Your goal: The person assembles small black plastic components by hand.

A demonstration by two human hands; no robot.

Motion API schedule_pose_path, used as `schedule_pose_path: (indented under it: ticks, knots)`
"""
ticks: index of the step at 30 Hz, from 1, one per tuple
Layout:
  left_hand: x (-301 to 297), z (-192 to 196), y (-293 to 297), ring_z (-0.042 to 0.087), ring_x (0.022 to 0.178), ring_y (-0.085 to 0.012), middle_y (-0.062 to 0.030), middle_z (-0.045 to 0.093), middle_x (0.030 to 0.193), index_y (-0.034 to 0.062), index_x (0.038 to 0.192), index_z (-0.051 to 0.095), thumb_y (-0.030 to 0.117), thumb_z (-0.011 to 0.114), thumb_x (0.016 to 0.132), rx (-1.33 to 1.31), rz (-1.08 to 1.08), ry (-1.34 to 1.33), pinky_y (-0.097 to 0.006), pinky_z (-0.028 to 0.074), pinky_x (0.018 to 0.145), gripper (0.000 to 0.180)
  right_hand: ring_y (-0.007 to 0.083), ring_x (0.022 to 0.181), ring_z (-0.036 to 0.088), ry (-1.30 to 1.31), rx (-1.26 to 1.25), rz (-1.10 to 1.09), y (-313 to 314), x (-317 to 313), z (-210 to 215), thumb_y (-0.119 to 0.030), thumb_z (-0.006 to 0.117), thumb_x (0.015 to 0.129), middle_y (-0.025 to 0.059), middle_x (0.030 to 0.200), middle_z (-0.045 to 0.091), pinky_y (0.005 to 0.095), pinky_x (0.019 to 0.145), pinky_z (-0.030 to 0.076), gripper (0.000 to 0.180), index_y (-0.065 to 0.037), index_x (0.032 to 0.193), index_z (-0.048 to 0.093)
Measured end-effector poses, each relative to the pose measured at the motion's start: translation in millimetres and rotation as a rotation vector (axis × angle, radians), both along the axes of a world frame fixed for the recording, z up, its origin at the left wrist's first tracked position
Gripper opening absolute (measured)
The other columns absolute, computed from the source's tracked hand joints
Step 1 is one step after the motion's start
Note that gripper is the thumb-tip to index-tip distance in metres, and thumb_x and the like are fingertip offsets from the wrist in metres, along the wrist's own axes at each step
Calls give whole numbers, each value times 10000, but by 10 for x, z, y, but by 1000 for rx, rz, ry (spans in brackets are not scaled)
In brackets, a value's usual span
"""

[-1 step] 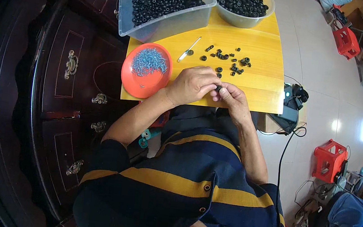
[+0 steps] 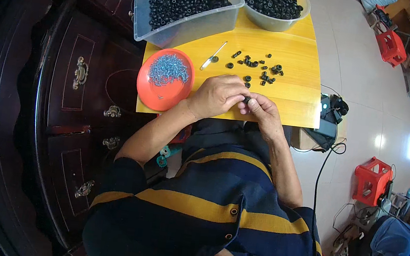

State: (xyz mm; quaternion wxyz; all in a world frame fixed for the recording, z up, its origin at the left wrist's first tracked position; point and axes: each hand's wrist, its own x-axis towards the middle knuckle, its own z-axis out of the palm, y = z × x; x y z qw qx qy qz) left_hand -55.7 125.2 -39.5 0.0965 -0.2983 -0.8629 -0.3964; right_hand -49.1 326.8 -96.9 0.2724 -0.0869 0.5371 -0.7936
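Observation:
Over the near edge of the yellow table, my left hand and my right hand meet. Both are closed, fingertips pinching one small black round part, which the fingers mostly cover. Just beyond my fingertips lies a black ring-shaped piece, with several more small black pieces scattered behind and to the right. Left of my left hand, a red plate bears a heap of tiny bluish metal pieces, too small to name exactly. A slim white pen-like tool lies behind that hand.
A clear rectangular bin and a round clear tub, both holding many black ring-like parts, stand at the table's far side. Dark wooden drawers flank the left. Rightward on the floor are red stools and a black cable.

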Motion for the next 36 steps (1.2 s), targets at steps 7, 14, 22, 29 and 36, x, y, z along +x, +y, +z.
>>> schedule_pose_path:
  ticks: [7, 14, 22, 29, 36]
  knots:
    - [10, -29, 7, 678, 858, -284, -107, 672, 910, 41, 954, 713, 13, 686, 794, 43, 12, -6, -368, 545, 746, 165, 90, 874, 613, -9, -33, -13, -19, -6, -31, -213, 552, 1035, 21, 973, 692, 251, 836, 504, 261, -14, 1175, 646]
    - [13, -48, 12, 677, 853, -271, -97, 675, 902, 61, 945, 722, -9, 686, 788, 12, 13, 51, -367, 543, 737, 177, 89, 861, 609, -4, -13, -12, -23, -12, -8, -204, 558, 1032, 24, 975, 694, 251, 830, 501, 243, -23, 1168, 644]
    - [14, -42, 15, 671, 854, -259, -85, 668, 882, 61, 990, 728, 5, 681, 795, 38, -3, -52, -363, 530, 748, 209, 82, 828, 601, 14, -4, -34, -42, 2, -2, -182, 583, 1015, 19, 943, 700, 245, 799, 501, 200, -34, 1113, 676]
    - [97, 117, 77, 660, 944, -277, -109, 662, 1035, 45, 1145, 668, 75, 767, 751, -26, 85, 36, -371, 542, 805, 408, 76, 821, 615, -124, -44, -138, -72, 15, -5, -185, 616, 993, 7, 921, 703, 234, 760, 497, 167, -58, 1060, 701]
    - [114, -2, 124, 650, 967, -256, -82, 639, 1073, 73, 1120, 659, 175, 797, 711, -154, 127, 255, -376, 551, 787, 444, 69, 849, 609, -189, -185, -135, -67, 4, -52, -175, 632, 982, -9, 948, 699, 222, 772, 480, 170, -67, 1093, 701]
